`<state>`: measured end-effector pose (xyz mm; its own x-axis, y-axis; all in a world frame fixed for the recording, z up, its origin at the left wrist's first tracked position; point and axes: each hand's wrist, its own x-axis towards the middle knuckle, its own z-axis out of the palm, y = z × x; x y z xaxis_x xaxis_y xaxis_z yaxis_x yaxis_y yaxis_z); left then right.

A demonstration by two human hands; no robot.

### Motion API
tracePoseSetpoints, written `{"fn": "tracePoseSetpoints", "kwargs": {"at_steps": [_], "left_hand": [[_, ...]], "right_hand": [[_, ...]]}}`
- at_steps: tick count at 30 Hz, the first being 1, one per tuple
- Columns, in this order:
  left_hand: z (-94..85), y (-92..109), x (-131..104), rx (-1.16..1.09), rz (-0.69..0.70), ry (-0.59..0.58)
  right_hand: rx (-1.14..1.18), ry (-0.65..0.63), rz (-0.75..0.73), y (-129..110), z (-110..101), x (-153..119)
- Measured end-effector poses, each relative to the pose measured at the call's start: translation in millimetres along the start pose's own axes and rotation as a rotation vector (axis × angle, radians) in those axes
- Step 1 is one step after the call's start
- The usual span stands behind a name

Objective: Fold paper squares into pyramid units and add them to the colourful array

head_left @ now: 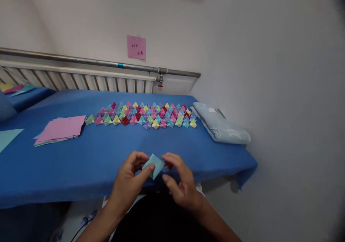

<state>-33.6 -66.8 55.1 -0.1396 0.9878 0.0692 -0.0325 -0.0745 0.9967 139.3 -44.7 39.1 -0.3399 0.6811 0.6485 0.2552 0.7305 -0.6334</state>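
Observation:
A small folded square of light-blue paper [156, 166] is pinched between the thumb and fingers of my left hand [132, 177], just over the front edge of the table. My right hand [183, 184] is close to the paper's right corner, thumb and forefinger apart with a gap between them. Whether a right fingertip touches that corner is hard to make out. Beyond my hands, several rows of small folded paper pieces [155, 124] in many colours stand on the blue cloth.
The blue cloth [107, 163] covers the table. On the left lies a stack of pink paper sheets [63, 129], with a pale-green sheet [9, 138] farther left. A folded light-blue blanket [221, 123] rests at the right end. Behind run a radiator [102, 82] and a metal pipe [91, 61].

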Motion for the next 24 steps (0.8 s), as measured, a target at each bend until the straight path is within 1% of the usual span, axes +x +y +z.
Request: {"fn": "tracePoseSetpoints", "kwargs": {"at_steps": [2,3,7,11,13,16,20,22,24], "left_hand": [[-2.9,-1.6,-3.9,0.100,0.078,0.009],[-3.9,-2.2,-5.9,0.141,0.116,0.007],[-4.8,-1.3,-12.1,0.210,0.247,-0.047],[-5.1,0.5,-14.5,0.222,0.313,-0.070],[-5.5,1.1,-15.3,0.230,0.303,-0.064],[-5.3,3.3,-16.5,0.241,0.242,-0.059],[-1.9,7.1,-15.9,0.212,0.151,-0.079],[0.2,7.2,-14.3,0.188,0.103,-0.087],[1.2,6.0,-12.6,0.165,0.051,-0.089]], "right_hand": [[0.077,0.047,0.140,-7.4,-3.6,4.9],[0.096,0.047,0.182,-11.4,-4.7,8.4],[0.160,-0.047,0.224,-24.1,-5.3,20.7],[0.205,-0.020,0.241,-27.4,-3.9,23.0],[0.216,-0.005,0.230,-27.7,-3.3,21.9],[0.193,0.017,0.208,-29.2,-1.5,19.8],[0.065,0.062,0.161,-31.6,2.5,18.3],[0.041,0.068,0.180,-31.2,3.9,19.2],[0.087,0.033,0.239,-29.4,4.3,20.8]]}}
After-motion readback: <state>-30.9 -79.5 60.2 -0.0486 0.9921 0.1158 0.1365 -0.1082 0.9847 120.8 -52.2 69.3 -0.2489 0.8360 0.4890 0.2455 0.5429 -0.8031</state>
